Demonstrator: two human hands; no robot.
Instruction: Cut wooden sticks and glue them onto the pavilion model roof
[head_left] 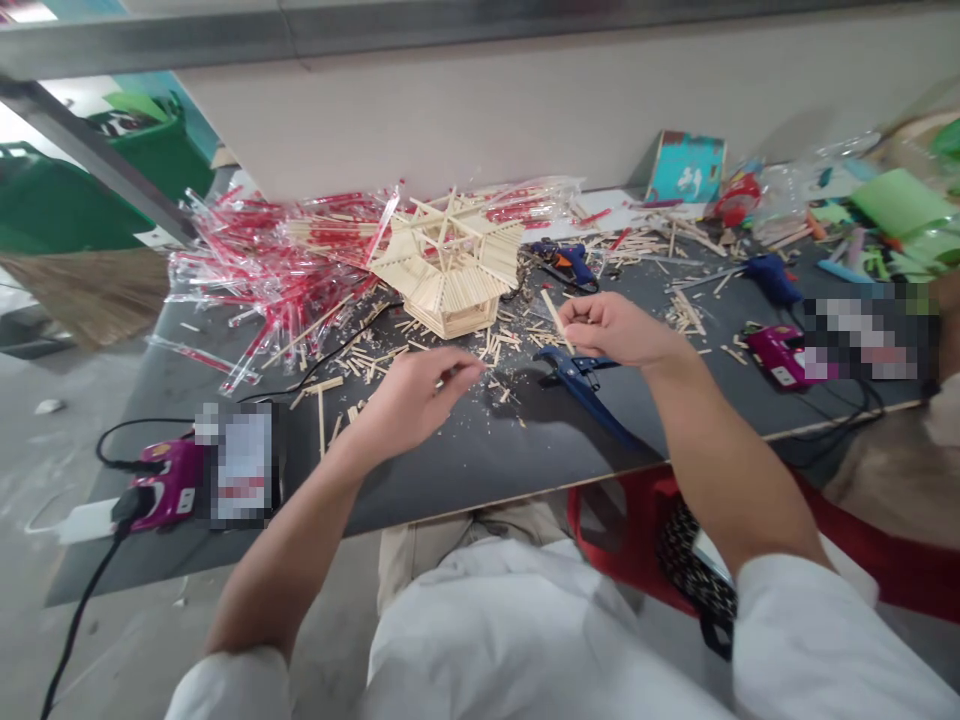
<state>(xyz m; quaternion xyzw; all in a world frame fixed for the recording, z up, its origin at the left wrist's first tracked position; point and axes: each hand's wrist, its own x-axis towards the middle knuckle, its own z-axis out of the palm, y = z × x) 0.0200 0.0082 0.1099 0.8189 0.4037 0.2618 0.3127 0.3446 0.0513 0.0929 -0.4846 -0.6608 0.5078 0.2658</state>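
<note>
A: Where's the wooden stick relative to the right hand?

B: Pinched between its thumb and fingers, jutting out to the left and slanting toward the far side.

A: And the left hand?

B: Left of the stick and a bit nearer, fingers curled, thumb close to the fingertips. I can't tell whether anything is between them.

A: What's beyond it?

B: A model of pale, straight sticks laid side by side, its ribbed, many-sided roof flaring over an angular base.

A: Anything else?

B: A blue cutter with long handles, just nearer than the right hand, on the smooth dark tabletop. Crinkly clear-and-red plastic wrappers are heaped far left.
</note>
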